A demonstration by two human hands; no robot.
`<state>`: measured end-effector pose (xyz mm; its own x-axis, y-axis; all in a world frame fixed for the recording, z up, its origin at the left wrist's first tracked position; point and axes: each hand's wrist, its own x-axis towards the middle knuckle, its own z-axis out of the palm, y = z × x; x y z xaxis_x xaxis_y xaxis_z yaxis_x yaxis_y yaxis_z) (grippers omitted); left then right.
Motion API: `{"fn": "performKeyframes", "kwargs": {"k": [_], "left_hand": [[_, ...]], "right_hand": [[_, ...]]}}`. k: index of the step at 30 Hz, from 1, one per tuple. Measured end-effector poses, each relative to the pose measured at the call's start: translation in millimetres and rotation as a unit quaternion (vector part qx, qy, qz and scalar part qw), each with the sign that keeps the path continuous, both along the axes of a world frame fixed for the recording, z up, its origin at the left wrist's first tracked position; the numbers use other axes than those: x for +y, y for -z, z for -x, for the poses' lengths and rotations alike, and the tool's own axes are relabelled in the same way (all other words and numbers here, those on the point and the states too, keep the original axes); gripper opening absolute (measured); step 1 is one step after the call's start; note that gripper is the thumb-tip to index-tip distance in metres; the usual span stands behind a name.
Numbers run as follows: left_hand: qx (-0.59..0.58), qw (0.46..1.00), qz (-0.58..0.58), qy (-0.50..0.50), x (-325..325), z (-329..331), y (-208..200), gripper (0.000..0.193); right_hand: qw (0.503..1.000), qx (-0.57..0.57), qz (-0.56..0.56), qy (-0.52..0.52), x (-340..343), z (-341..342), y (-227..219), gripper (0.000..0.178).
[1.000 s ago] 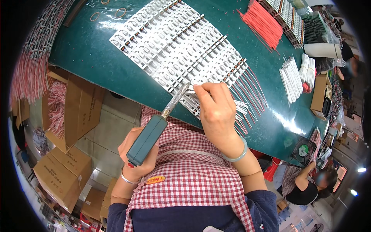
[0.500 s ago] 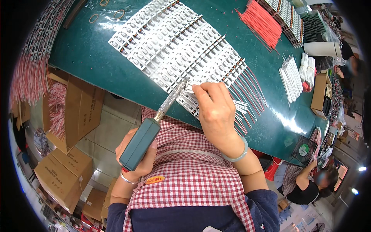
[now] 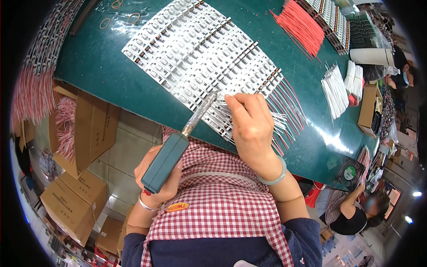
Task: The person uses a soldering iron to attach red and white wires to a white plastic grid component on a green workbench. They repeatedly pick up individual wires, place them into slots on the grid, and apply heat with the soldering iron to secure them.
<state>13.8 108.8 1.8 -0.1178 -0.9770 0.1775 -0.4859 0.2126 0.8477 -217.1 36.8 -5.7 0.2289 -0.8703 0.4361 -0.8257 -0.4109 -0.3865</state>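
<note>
My left hand (image 3: 156, 175) is wrapped round the dark green handle of a soldering gun (image 3: 165, 162). Its metal barrel slants up to the right, with the tip over a white panel of small circuit boards (image 3: 191, 49) lying on the table. Just right of the tip, my right hand (image 3: 251, 127) is closed in a pinch, with a bundle of white wires (image 3: 279, 121) passing under its fingers. The exact joint at the tip is too small to make out. Red and white wires (image 3: 289, 100) trail from the panel's right edge.
Loose red wires (image 3: 302, 31) and white wires (image 3: 334, 91) lie on the green table (image 3: 106, 71). Rubber bands (image 3: 133, 18) are at the far left. A small black fan (image 3: 349, 172) stands at the right edge, near a co-worker (image 3: 356, 213). Cardboard boxes (image 3: 75, 202) stand at lower left.
The soldering gun and my left hand have shifted slightly right and up. My right hand has moved a little to the right, and the panel has slid slightly left.
</note>
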Motion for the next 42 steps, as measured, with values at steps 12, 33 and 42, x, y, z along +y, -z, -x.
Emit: {"fn": "performKeyframes", "kwargs": {"k": [12,33,42], "left_hand": [[-0.006,1.000,0.008,0.004,-6.3,5.4,-6.0,0.022],[-0.002,1.000,0.018,0.000,-11.0,10.1,-8.1,0.022],[-0.015,0.999,0.027,-0.012,-3.5,3.2,-5.3,0.022]], "right_hand": [[1.000,-0.002,0.008,0.016,0.0,-1.2,-0.9,0.035],[1.000,0.014,0.024,0.011,-0.1,-2.7,0.0,0.029],[0.999,0.020,0.021,0.014,0.2,-2.7,0.8,0.029]]}}
